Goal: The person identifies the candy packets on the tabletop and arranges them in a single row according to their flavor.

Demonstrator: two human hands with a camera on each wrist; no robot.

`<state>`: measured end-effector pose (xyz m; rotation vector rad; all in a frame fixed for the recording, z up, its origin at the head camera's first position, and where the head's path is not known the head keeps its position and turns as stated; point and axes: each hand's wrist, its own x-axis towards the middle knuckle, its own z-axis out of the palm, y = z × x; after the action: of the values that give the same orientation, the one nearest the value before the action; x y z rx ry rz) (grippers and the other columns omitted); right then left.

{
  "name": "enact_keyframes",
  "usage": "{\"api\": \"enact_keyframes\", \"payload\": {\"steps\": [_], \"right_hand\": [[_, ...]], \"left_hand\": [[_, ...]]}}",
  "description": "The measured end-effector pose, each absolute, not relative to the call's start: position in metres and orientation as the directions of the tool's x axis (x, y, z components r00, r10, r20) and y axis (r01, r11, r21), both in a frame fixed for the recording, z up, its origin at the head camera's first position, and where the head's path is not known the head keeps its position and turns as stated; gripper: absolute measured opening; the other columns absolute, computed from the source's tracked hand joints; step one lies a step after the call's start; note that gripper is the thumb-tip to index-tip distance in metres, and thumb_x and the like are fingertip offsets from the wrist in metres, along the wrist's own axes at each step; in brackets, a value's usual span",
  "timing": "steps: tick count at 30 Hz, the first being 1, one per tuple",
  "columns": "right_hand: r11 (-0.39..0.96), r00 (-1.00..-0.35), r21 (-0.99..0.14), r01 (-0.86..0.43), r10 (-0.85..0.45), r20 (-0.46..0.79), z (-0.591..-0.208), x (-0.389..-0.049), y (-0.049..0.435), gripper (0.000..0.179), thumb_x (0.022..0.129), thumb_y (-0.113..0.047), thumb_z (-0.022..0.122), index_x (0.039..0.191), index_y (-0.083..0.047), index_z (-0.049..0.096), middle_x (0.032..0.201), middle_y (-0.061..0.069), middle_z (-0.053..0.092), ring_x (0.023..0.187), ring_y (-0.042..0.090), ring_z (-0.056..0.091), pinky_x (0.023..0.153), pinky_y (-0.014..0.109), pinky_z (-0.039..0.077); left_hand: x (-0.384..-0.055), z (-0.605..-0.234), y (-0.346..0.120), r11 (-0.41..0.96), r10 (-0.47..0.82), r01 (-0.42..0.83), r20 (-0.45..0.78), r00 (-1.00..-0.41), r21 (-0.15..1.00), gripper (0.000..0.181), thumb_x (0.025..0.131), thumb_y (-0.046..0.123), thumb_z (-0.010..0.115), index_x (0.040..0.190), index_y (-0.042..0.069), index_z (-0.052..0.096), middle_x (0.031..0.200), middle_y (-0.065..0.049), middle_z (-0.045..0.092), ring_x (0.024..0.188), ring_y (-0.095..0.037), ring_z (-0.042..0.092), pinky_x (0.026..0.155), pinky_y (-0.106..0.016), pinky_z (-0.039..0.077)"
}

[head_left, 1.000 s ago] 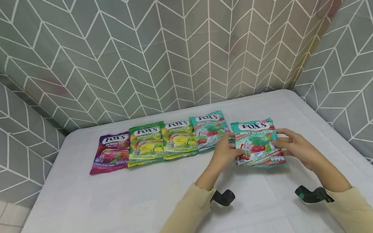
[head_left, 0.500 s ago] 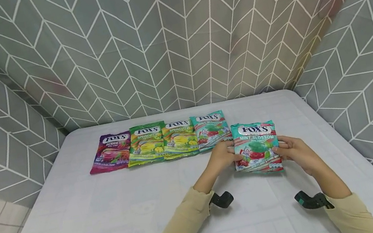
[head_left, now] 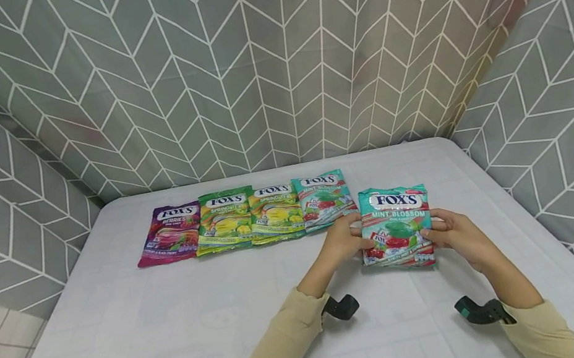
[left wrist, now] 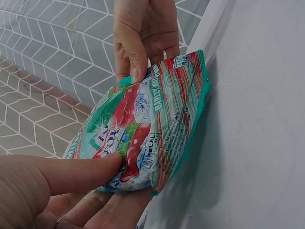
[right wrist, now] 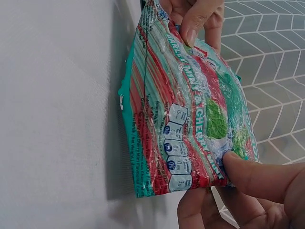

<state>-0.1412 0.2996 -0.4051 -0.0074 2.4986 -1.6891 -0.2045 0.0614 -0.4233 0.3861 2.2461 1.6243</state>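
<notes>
Between both hands is a teal FOX'S Mint Blossom candy bag (head_left: 396, 227), its printed front facing up toward the head camera. My left hand (head_left: 343, 238) pinches its left side, thumb on the front and fingers behind. On the opposite side my right hand (head_left: 460, 237) holds the bag the same way. In the left wrist view the bag (left wrist: 143, 119) is tilted, its lower edge close over the white cloth, where it casts a shadow. The right wrist view shows the striped lower part of the bag (right wrist: 176, 119) with the right thumb (right wrist: 252, 174) pressing on it.
Left of the held bag, a row of candy bags lies along the back of the white table (head_left: 176, 334): a purple Berries bag (head_left: 172, 235), two Spring Tea bags (head_left: 226, 221) and another Mint Blossom bag (head_left: 324, 199). Patterned grey curtains (head_left: 257, 64) enclose the back and sides.
The held bag has come slightly toward the person and straightened, its front showing more squarely. Both hands keep their grip and moved slightly with it; the row has stayed in place.
</notes>
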Motion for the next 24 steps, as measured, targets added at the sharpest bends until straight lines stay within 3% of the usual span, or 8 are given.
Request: {"api": "enact_keyframes", "payload": {"steps": [7, 13, 21, 24], "right_hand": [[0.39, -0.993, -0.919, 0.064, -0.066, -0.097, -0.404, -0.14, 0.299, 0.053, 0.099, -0.013, 0.056, 0.141, 0.009, 0.034, 0.13, 0.031, 0.052, 0.094, 0.008, 0.065, 0.079, 0.026, 0.051], [0.439, -0.995, -0.897, 0.052, -0.049, -0.081, -0.403, -0.144, 0.298, 0.052, 0.1, -0.015, 0.055, 0.141, 0.009, 0.034, 0.13, 0.031, 0.052, 0.099, 0.023, 0.065, 0.08, 0.027, 0.053], [0.483, -0.997, -0.873, 0.07, 0.005, -0.077, -0.404, -0.163, 0.297, 0.054, 0.099, -0.011, 0.053, 0.142, 0.012, 0.031, 0.132, 0.035, 0.049, 0.105, 0.035, 0.061, 0.078, 0.031, 0.054], [0.486, -0.996, -0.87, 0.085, 0.025, -0.083, -0.404, -0.173, 0.299, 0.053, 0.099, -0.01, 0.052, 0.142, 0.013, 0.03, 0.132, 0.035, 0.048, 0.107, 0.037, 0.06, 0.078, 0.031, 0.054]], "left_hand": [[-0.205, -0.424, 0.062, 0.293, 0.419, 0.012, -0.117, -0.901, 0.956, 0.061, 0.08, 0.0, 0.077, 0.136, 0.0, 0.051, 0.108, -0.018, 0.069, 0.089, -0.022, 0.069, 0.066, -0.03, 0.056], [-0.209, -0.423, 0.064, 0.348, 0.399, 0.035, -0.114, -0.91, 0.937, 0.061, 0.081, 0.004, 0.078, 0.135, -0.001, 0.051, 0.11, -0.017, 0.068, 0.089, -0.021, 0.068, 0.069, -0.029, 0.055], [-0.227, -0.424, 0.075, 0.396, 0.35, 0.064, -0.086, -0.933, 0.916, 0.051, 0.079, 0.006, 0.079, 0.125, 0.0, 0.057, 0.096, -0.012, 0.069, 0.07, -0.017, 0.066, 0.059, -0.027, 0.054], [-0.236, -0.423, 0.08, 0.467, 0.33, 0.125, -0.042, -0.943, 0.876, 0.049, 0.079, 0.01, 0.081, 0.122, 0.0, 0.059, 0.093, -0.009, 0.067, 0.072, -0.014, 0.061, 0.061, -0.025, 0.051]]}}
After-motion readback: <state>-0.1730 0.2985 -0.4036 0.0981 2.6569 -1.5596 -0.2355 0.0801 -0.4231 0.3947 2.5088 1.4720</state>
